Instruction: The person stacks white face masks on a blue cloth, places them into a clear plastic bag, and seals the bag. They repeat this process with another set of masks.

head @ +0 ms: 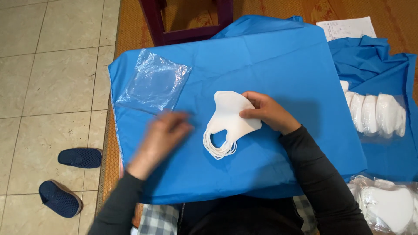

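Head view: right hand [267, 112] pins a stack of white face masks [230, 122] on the blue cloth [278, 65], fingers pressing its edge. Left hand [159, 137], blurred and empty with fingers loosely spread, hovers beside the stack, below the clear plastic bags [153, 82]. Keeping the stack squared under steady fingertip pressure should stop the ear loops from splaying.

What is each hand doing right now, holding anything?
Left hand: blurred, over the blue cloth, open with nothing visibly in it.
Right hand: fingers closed on the stack of white masks.

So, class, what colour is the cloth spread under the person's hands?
Bright blue, plain with no pattern. The cloth shows best in the head view, under the stack of white masks.
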